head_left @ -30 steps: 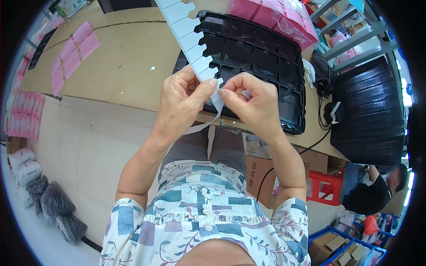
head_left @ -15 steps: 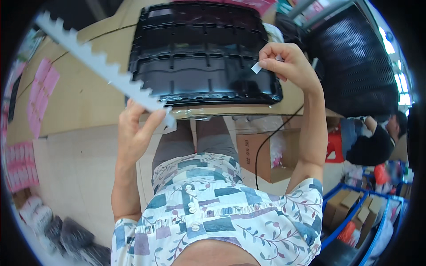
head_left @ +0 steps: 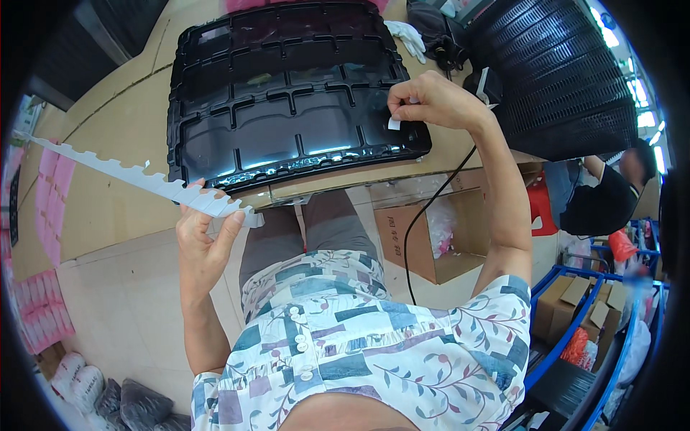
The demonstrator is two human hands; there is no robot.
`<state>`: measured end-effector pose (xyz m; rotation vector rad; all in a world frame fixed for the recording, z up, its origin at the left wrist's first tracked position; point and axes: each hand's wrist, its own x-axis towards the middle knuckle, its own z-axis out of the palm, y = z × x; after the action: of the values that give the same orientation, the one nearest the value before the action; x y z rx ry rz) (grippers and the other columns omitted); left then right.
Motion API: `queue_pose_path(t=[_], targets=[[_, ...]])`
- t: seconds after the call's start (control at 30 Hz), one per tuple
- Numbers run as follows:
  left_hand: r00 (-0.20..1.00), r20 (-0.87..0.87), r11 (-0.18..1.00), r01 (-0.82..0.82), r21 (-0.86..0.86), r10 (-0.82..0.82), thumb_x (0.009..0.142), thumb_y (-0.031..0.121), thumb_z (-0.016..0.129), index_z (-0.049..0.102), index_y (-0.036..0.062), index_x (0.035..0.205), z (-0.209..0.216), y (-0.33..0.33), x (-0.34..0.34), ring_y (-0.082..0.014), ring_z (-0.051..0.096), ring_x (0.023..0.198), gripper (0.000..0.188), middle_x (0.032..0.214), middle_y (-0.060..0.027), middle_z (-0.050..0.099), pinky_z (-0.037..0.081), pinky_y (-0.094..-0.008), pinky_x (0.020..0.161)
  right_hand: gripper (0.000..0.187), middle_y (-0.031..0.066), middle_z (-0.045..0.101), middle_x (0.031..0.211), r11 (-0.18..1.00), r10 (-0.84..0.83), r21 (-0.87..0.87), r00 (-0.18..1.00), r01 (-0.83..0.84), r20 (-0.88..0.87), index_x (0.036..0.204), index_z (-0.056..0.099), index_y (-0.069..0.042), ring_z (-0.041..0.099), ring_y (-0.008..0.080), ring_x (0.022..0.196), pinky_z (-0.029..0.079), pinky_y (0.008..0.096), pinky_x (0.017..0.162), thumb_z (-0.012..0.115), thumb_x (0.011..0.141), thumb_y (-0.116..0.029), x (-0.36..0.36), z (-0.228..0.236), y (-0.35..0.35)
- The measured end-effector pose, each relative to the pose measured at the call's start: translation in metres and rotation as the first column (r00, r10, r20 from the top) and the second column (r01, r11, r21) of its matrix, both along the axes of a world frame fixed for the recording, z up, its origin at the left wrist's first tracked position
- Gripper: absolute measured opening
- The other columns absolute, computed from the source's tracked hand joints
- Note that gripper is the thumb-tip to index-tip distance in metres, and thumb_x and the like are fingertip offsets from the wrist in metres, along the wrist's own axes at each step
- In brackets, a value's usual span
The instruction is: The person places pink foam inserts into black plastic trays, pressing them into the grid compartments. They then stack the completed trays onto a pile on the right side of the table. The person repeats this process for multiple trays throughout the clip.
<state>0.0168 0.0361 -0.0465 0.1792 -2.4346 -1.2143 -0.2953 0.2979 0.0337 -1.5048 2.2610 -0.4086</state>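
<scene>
A glossy black plastic tray with moulded ribs (head_left: 269,133) lies on the cardboard-covered table in front of me. My right hand (head_left: 438,104) is over its near right corner, thumb and fingers pinching a small white label (head_left: 394,124). The label hangs just above the tray surface or touches it; which one I cannot tell. Beside the near left corner, my left hand (head_left: 205,248) is closed on the end of a long white label strip (head_left: 122,174). One edge of that strip is notched, and its far end points up to the left.
Ribbed black trays (head_left: 553,79) stand stacked at the right, with a white glove (head_left: 407,37) nearby. Pink sheets (head_left: 54,197) lie at the table's left. Below the table are an open carton (head_left: 410,241) and a black cable (head_left: 411,237). Another person (head_left: 604,197) sits at the right.
The right hand with the small label has come down nearer the tray's corner. The left hand's strip has tilted flatter. My view has shifted, so the tray appears further left.
</scene>
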Motion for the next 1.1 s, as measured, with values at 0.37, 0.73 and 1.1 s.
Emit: queue_pose_path(t=[0.37,0.73,1.1], targets=[[1.000,-0.023,1.000,0.016,0.026,-0.015,0.087,0.009,0.069,0.065,0.0031,0.082,0.003,0.004,-0.004,-0.0157,0.057,0.090,0.009,0.083,-0.0020,0.060,0.023,-0.0456,0.116,0.012,0.0143,0.066,0.071,0.986,-0.143,-0.094,0.987,0.136,-0.072,0.083,0.067,-0.001,0.064,0.0292,0.063,0.048,0.0377,0.060,0.068,0.082,-0.014,0.008,-0.017,0.006],[1.000,-0.022,1.000,0.010,0.007,-0.010,0.084,0.009,0.073,0.068,0.0031,0.086,0.005,0.003,-0.004,-0.0229,0.062,0.092,0.008,0.087,-0.0078,0.065,0.032,-0.0509,0.110,0.021,0.0105,0.060,0.071,0.981,0.051,-0.112,0.763,-0.160,-0.644,0.084,0.047,-0.006,0.062,0.0311,0.062,0.047,0.0409,0.054,0.067,0.083,-0.012,0.028,-0.036,0.007],[0.999,-0.028,0.999,0.015,0.033,-0.014,0.084,0.008,0.073,0.069,0.0029,0.085,0.007,0.003,-0.005,-0.0224,0.062,0.089,0.007,0.086,-0.0078,0.065,0.031,-0.0498,0.111,0.016,0.0119,0.060,0.070,0.978,0.036,-0.179,0.936,-0.104,-0.349,0.084,0.049,-0.005,0.063,0.0332,0.064,0.048,0.0413,0.056,0.065,0.082,-0.008,0.019,-0.031,0.012]])
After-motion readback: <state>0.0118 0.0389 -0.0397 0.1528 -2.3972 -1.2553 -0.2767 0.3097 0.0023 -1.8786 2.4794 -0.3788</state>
